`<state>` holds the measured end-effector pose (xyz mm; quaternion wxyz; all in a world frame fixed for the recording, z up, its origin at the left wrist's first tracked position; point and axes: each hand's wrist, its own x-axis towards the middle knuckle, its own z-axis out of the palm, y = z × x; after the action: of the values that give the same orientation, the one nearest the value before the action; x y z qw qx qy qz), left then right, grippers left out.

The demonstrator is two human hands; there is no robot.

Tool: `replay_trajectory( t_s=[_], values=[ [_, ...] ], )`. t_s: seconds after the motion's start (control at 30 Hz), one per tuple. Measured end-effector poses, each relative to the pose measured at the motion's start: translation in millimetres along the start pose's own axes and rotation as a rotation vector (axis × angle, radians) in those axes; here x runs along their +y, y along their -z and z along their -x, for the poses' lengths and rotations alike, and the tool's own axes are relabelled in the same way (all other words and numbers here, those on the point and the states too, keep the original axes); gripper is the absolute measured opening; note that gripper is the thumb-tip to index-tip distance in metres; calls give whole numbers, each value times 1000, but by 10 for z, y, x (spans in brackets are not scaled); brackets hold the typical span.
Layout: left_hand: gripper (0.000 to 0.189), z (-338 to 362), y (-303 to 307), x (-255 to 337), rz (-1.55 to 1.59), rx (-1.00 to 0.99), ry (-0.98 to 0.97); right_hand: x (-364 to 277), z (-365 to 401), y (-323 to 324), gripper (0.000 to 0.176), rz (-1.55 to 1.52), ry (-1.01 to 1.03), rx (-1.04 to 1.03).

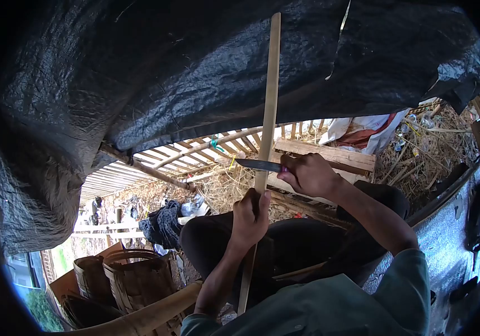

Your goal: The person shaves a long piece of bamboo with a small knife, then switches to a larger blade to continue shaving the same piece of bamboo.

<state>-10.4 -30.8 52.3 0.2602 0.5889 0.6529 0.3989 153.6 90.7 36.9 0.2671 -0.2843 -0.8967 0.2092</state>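
A long, flat strip of pale wood or bamboo (pixel 270 95) runs upright through the middle of the view, from near the top edge down past my knees. My left hand (pixel 250 217) is wrapped round it at lap height, thumb up along the strip. My right hand (pixel 308 175) holds a knife (pixel 259 164) by its handle, just above and to the right of my left hand. The dark blade points left and lies across the strip. Whether its edge cuts into the strip cannot be made out.
A black plastic sheet (pixel 195 73) hangs across the top and left. Woven baskets (pixel 139 280) stand at lower left beside a thick pole (pixel 144 318). Wooden blocks (pixel 326 155), dry scraps (pixel 419 151) and a slatted bamboo frame (pixel 133 176) lie beyond my knees.
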Motion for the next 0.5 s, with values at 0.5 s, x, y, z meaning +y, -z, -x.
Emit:
replay_trajectory(
  t_s=[0.5],
  values=[
    [39, 94, -167, -145, 104, -26, 54, 650, -147, 302, 33, 23, -244, 73]
  ],
)
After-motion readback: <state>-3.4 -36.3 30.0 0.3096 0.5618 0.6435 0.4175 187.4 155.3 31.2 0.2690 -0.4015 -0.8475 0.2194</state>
